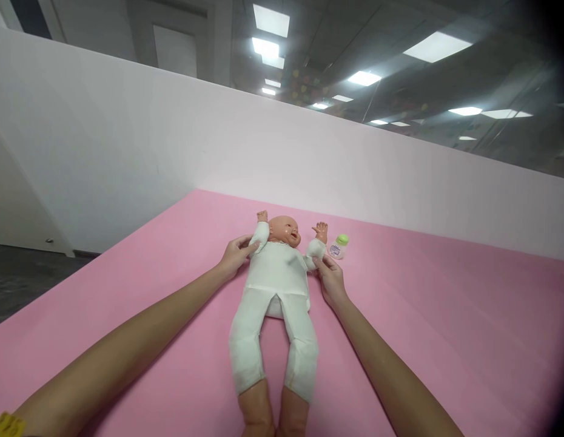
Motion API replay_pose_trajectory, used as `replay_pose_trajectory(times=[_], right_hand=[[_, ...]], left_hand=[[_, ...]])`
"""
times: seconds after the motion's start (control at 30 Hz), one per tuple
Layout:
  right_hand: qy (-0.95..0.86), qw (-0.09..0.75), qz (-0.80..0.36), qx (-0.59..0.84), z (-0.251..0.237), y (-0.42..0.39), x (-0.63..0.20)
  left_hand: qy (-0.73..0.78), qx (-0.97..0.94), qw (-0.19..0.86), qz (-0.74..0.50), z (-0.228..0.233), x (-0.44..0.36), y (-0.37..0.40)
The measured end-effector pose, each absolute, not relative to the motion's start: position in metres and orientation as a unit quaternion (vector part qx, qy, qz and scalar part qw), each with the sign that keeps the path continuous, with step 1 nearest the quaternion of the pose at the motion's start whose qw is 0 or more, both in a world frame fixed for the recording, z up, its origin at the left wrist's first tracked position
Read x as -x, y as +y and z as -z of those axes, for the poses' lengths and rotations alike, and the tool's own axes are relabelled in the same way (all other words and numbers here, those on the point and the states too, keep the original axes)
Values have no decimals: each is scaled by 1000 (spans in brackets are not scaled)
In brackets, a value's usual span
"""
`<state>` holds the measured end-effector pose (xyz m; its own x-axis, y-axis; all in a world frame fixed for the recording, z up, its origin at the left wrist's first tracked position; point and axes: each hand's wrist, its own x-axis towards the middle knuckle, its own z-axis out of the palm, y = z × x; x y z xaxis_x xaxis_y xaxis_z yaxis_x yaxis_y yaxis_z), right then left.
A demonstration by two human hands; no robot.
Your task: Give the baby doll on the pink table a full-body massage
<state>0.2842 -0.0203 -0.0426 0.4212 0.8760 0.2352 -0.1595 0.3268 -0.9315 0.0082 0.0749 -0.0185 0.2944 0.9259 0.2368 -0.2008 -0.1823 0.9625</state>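
A baby doll (pixel 277 273) with a white cloth body lies on its back, its head at the far end and its feet toward me. Both its arms are bent upward. With fingers closed, my left hand (pixel 236 255) grips the doll's arm on the left side, around the elbow. On the other side my right hand (pixel 330 278) pinches the doll's other arm at the white sleeve. Just beyond my right hand stands a small clear bottle (pixel 337 249) with a green cap, close to the doll's raised hand.
The doll lies on a pink table top (pixel 423 315). A white partition (pixel 309 158) rises along its back edge. Past the left edge, the dark floor (pixel 18 279) and a pale door panel (pixel 22 200) show. Ceiling lights appear above the partition.
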Motion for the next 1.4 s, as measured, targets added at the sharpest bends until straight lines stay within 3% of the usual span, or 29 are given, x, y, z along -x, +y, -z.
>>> replay_pose_trajectory(times=[1.4], right_hand=[[-371,717,-388,445,42,-17,-282]], left_hand=[[305,-582,570,-493,17,-8,75]])
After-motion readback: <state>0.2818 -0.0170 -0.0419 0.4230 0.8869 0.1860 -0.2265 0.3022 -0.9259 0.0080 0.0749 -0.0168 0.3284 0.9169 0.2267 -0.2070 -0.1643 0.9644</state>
